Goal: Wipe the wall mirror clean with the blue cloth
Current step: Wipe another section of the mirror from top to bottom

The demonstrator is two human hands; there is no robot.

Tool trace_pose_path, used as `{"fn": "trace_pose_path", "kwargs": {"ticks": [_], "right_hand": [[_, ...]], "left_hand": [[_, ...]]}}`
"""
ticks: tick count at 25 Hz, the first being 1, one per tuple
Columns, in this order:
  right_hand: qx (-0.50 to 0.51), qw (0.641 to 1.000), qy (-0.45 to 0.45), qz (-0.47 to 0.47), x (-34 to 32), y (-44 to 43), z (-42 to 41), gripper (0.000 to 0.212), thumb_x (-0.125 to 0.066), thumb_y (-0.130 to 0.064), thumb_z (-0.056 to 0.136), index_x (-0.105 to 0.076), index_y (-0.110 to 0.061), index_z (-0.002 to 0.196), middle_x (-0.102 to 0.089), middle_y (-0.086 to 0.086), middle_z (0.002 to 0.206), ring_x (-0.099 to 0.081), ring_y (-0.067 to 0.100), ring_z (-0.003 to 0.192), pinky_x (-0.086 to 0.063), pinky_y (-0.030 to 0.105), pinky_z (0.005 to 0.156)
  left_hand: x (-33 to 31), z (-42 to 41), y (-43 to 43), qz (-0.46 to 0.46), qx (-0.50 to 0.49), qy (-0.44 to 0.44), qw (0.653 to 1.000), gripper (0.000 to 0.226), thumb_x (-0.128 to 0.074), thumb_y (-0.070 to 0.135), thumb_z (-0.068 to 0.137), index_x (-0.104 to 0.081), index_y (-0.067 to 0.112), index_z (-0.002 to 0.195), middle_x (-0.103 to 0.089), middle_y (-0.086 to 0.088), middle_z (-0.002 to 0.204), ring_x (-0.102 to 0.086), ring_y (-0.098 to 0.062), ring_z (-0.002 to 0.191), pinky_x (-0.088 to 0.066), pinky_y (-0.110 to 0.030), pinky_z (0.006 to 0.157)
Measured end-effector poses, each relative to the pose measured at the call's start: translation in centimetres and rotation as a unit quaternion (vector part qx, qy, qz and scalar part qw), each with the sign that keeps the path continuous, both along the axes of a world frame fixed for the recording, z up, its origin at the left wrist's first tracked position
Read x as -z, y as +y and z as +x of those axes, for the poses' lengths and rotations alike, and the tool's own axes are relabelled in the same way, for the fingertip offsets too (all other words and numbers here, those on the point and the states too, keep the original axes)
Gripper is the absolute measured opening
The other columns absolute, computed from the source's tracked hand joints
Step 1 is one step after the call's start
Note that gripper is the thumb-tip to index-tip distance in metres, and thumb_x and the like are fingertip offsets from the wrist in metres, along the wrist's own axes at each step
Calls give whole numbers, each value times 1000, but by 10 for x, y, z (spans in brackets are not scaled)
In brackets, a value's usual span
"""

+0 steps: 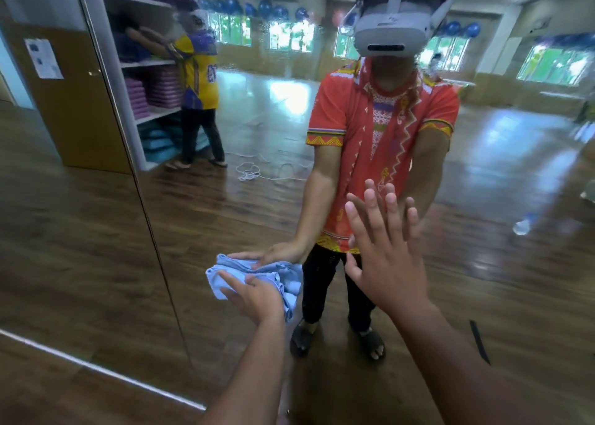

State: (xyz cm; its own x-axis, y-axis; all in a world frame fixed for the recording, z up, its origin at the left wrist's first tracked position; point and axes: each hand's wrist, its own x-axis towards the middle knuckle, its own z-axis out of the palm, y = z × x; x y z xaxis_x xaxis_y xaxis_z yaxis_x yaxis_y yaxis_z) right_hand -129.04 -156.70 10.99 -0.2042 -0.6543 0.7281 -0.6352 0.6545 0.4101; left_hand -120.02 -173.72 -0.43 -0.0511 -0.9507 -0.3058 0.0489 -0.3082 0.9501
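Okay, left hand (pixel 254 295): fingers laid flat, pressing the blue cloth (pixel 215 279), not clutching it
right hand (pixel 389 263): open, fingers spread, tips on the wall mirror (pixel 225 215)
blue cloth: bunched against the wall mirror, low, left of the right hand
wall mirror: reflects shelves (pixel 145 70), then blue balloons (pixel 264 7) way back

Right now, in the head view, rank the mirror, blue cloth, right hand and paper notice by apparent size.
Mirror, largest.
Right hand and cloth: close; cloth is bunched, partly covered, so unranked.
Paper notice, smallest.
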Motion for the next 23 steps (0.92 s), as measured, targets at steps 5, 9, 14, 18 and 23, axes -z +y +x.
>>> {"fn": "trace_pose_path", "kwargs": {"ticks": [5,9,14,18,23], "right_hand": [[2,1000,15,6,5,58,-16,107,-73,-42,78,-13,-19,164,-9,14,170,-6,37,157,-7,59,125],[6,1000,20,15,5,106,-37,108,-77,-45,77,-16,-21,164,-11,15,170,-9,38,156,-8,59,124],[12,999,6,35,-4,141,-60,110,-80,-46,73,-20,-26,163,-9,12,171,-10,38,156,-12,62,123],[4,999,-5,53,-6,144,-65,124,-87,-56,62,-22,-25,163,-4,11,171,-4,37,157,-5,62,124],[43,994,-16,98,-5,144,-71,147,-88,-66,52,-2,-25,164,7,12,171,9,39,156,11,62,121]], "left_hand": [[-36,-14,31,-53,-8,4,999,60,-34,20,107,-9,33,160,-3,-15,168,-14,-34,153,-20,-46,121],[-93,-34,78,-94,-20,47,994,61,-37,12,106,-15,31,160,-1,-12,168,-13,-30,153,-19,-38,120],[-180,-60,134,-271,-23,51,961,63,-47,4,100,-27,23,157,-8,-12,167,-13,-26,153,-11,-29,118],[-204,-76,151,-411,-21,13,911,58,-47,19,103,-30,39,155,-10,-2,168,-14,-28,151,-19,-46,122],[-117,-82,124,-419,-81,-42,903,51,-47,22,101,-42,22,152,-21,-17,164,-23,-39,148,-25,-48,118]]}}
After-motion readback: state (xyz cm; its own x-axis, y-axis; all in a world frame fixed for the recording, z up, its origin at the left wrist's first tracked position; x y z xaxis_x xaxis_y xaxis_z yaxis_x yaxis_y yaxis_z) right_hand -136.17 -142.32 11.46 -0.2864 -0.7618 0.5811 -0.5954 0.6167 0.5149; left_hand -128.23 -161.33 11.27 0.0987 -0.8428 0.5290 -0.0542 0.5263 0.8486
